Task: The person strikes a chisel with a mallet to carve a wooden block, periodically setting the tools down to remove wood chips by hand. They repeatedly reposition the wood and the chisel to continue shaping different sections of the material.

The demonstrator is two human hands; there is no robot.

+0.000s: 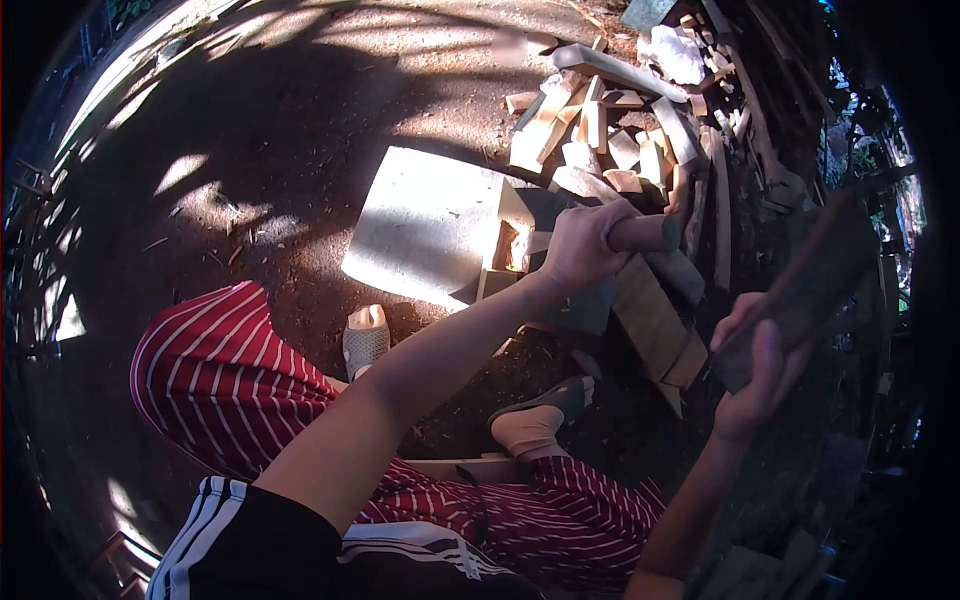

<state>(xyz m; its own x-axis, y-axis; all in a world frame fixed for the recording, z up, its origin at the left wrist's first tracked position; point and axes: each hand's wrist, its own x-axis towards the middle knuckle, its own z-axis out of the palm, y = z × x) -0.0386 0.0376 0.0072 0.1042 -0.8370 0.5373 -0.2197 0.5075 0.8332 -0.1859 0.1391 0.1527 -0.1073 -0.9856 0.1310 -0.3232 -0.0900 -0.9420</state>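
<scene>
My left hand [588, 243] is closed around a round wooden handle [645, 234], whose butt end points right. What the handle belongs to is hidden behind the hand. On the right, my right hand [757, 375] grips the lower end of a dark flat piece of wood [800, 290], which slants up and away to the right. Left of my left hand, a pale flat slab [425, 225] lies low over the ground. Small pieces of wood [510, 245] sit at its right edge, partly in shadow.
A heap of split and sawn wood pieces [600, 120] lies beyond my hands, with a white crumpled item [677, 53] at its back. A wide board [655, 325] lies between my hands. My feet, one in a light mesh shoe [365, 345], rest on the dirt ground [310, 200].
</scene>
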